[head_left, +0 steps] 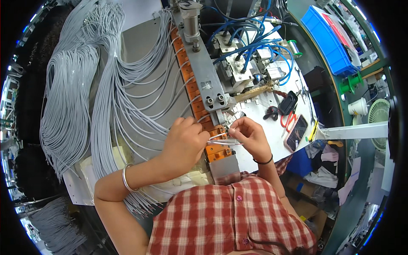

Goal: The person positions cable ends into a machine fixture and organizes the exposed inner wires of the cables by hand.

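My left hand [185,140] is closed on several thin grey cables, whose pale ends [225,142] stick out to the right past its fingers. Facing it, my right hand [251,138] has thumb and forefinger pinched together close to the tip of one cable; whether they grip that tip is too small to tell. Both hands are over the near end of a long row of orange blocks [219,151]. Other grey cables [144,102] run from a big bundle on the left to this row, their ends lying along it.
A steel press bar with a cylinder [190,25] rises just beyond my hands. Blue air hoses [250,46] loop over metal valve blocks behind. On the white tabletop at right lie a phone [296,132], red-handled scissors [289,122] and a black case [288,103]. A blue bin [327,40] stands farther right.
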Available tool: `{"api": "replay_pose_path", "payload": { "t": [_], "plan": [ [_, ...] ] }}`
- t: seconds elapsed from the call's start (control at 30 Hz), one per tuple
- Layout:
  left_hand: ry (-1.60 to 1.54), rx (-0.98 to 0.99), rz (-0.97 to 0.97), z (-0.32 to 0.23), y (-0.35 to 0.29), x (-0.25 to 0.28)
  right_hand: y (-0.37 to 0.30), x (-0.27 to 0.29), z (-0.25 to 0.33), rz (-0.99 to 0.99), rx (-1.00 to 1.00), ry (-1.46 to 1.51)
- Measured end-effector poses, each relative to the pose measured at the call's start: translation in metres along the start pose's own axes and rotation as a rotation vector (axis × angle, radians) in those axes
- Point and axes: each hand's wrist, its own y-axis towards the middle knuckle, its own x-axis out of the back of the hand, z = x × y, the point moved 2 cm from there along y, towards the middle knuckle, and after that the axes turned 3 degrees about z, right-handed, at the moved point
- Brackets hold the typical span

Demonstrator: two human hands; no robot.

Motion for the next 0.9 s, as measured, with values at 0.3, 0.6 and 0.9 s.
{"api": "replay_pose_path", "payload": {
  "t": [0.3, 0.6, 0.9],
  "plan": [
    [-0.099, 0.002, 0.004, -0.001, -0.001, 0.002, -0.007, -0.006, 0.018, 0.011, 0.136, 0.07],
    [-0.194, 0.014, -0.04, 0.0, -0.001, 0.002, -0.006, 0.0, 0.011, -0.077, 0.125, 0.095],
    [-0.118, 0.078, 0.031, 0.0, -0.001, 0.001, -0.005, 0.0, 0.008, 0.017, 0.095, 0.248]
  ]
}}
